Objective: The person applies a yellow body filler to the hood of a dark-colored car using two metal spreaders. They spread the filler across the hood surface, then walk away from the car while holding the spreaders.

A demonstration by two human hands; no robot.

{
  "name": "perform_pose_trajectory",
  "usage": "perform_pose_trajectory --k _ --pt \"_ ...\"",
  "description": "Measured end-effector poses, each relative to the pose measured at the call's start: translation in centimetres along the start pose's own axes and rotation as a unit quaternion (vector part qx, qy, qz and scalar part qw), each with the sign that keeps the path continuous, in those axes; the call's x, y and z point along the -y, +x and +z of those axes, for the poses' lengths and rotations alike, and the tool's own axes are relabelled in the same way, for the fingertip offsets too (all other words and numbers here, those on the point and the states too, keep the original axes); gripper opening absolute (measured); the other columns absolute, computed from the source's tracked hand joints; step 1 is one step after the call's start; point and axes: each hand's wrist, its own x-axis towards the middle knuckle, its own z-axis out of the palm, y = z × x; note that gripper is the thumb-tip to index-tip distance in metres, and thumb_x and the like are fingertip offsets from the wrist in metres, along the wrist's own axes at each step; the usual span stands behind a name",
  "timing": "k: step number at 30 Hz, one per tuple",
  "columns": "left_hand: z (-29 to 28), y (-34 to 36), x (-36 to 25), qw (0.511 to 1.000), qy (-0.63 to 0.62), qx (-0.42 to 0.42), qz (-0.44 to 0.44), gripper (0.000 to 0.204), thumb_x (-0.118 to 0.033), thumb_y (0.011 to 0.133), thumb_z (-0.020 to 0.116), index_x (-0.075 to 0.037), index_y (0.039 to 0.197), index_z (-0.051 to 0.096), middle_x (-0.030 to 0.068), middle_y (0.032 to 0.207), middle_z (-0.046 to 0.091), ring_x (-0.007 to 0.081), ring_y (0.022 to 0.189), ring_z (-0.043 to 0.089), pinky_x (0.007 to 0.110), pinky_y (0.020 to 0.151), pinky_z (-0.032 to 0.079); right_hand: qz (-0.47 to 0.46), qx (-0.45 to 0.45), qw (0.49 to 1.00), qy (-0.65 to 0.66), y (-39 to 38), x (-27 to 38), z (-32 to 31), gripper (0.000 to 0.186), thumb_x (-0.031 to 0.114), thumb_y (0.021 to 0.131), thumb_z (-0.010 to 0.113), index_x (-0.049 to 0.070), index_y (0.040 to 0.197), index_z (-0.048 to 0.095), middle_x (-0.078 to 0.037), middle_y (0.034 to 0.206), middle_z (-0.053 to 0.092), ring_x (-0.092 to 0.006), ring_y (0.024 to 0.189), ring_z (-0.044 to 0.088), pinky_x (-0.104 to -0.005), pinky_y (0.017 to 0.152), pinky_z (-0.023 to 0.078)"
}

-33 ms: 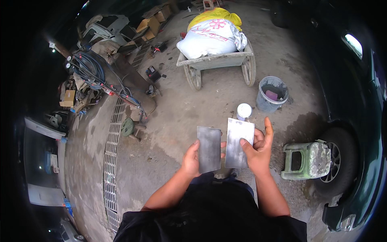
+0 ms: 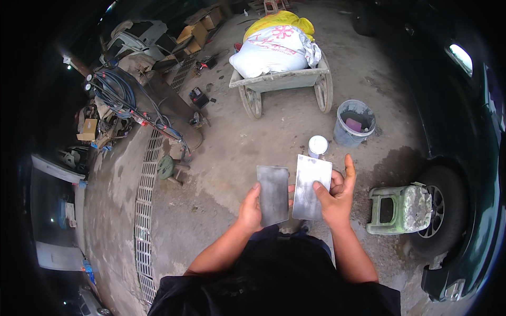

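My left hand [image 2: 250,209] grips a dark grey, flat rectangular metal plate [image 2: 273,196] along its left edge, thumb at the side and fingertips showing past its right edge. Closed on a second plate, paler and shiny [image 2: 310,195], is my right hand [image 2: 337,199]. Its thumb presses the plate's face, its index finger points up, and the other fingers are partly hidden behind. Both plates stand nearly upright side by side in front of my body, a narrow gap between them. Smudges mark their faces.
Beyond the plates is a white-lidded tub [image 2: 318,145], with a grey bucket [image 2: 354,124] behind it. A loaded cart [image 2: 282,81] stands farther off. On the right are a green stool [image 2: 398,209] and a dark car's wheel [image 2: 448,210]; on the left, a floor grate [image 2: 145,221] and small stool [image 2: 165,167].
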Motion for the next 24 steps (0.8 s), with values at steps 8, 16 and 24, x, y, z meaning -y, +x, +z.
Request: perform_pose_trajectory --k 8,16,24 --pt "1.1 3.0 2.2 0.919 0.308 -0.086 0.232 0.030 -0.016 0.101 0.046 -0.001 0.128 0.049 0.0073 0.118 0.060 0.0157 0.107 0.056 0.031 0.094 0.044 -0.042 -0.054 0.990 -0.125 0.8 -1.4 0.9 0.079 -0.003 0.090 0.054 0.007 0.152 0.006 -0.017 0.125 0.051 -0.0197 0.106 0.058 -0.0308 0.091 0.046" --pt "-0.5 5.0 -1.5 0.901 0.350 -0.034 0.252 0.029 -0.017 0.102 0.045 0.003 0.121 0.054 0.0095 0.106 0.066 0.0141 0.098 0.058 0.029 0.086 0.046 -0.114 -0.039 0.976 -0.180 5.1 -1.5 4.1 0.074 -0.004 0.091 0.053 0.002 0.150 0.009 -0.019 0.128 0.052 -0.0192 0.105 0.059 -0.0294 0.088 0.048" --pt "-6.5 8.7 -8.4 0.894 0.431 0.064 0.102 0.036 -0.029 0.104 0.041 -0.001 0.121 0.055 0.0077 0.096 0.066 0.0131 0.089 0.058 0.030 0.081 0.047 -0.117 -0.048 0.951 -0.283 9.0 -3.5 8.7 0.065 0.003 0.086 0.060 -0.005 0.143 0.030 -0.026 0.132 0.050 -0.0323 0.117 0.057 -0.0368 0.096 0.047"
